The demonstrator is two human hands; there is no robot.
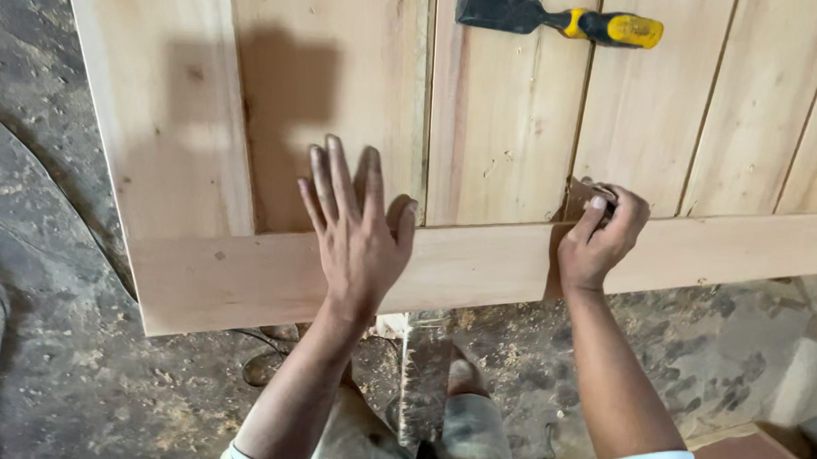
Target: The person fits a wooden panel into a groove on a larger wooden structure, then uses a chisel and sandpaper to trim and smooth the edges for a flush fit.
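Sandpaper spot: the folded sandpaper piece (583, 197) is sitting right at the corner where an upright board meets the bottom rail, tucked under the right hand's fingertips (599, 202) and sticking out a bit up and to the left of them.
Right hand: the right hand (601, 238) is curling its fingers tight around the sandpaper, pinching it down onto the wood, thumb running up along the left side.
Left hand: the left hand (358, 232) is lying flat, fingers spread wide and holding nothing, palm resting on the bottom rail (241, 273) while the fingertips are reaching up onto the recessed panel (327, 88).
Gap between hands: they're sitting near each other on the same rail, not touching.
Sandpaper looks: brownish, small, creased, mostly hidden by the fingers, so I can't really tell the grit side.
Door looks: the wooden door (514, 115) is pale raw timber, made of vertical boards with a frame around them, lying flat and overhanging a dusty concrete floor (45, 351).
Chisel: a chisel (555, 17) with a black and yellow handle is lying on the boards at the far edge, well apart from both hands.
Floor stuff: sawdust is showing below the door, near the person's knees.
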